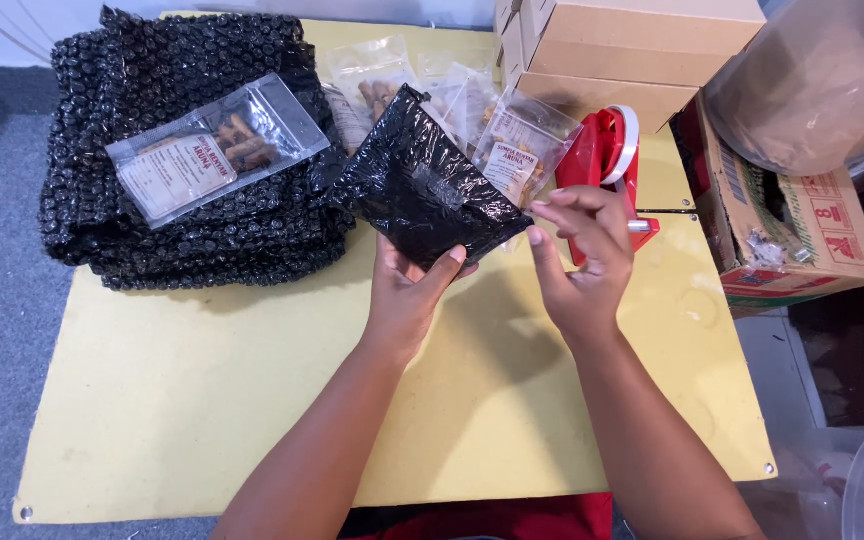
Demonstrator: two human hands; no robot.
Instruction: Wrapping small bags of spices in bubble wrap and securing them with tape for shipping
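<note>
Left hand [407, 290] grasping a black bubble-wrapped packet [417, 190] above the yellow tabletop [202, 400].
Right hand [582, 250] — fingers loosely curled, holding nothing visible — hovers just beside the packet, before a red tape dispenser [607, 160].

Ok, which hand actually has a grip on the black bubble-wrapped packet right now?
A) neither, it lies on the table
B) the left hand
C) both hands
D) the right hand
B: the left hand holds the black bubble-wrapped packet by its lower edge, lifted above the yellow table, while the right hand is raised beside it, fingers curled, off the packet.
</note>
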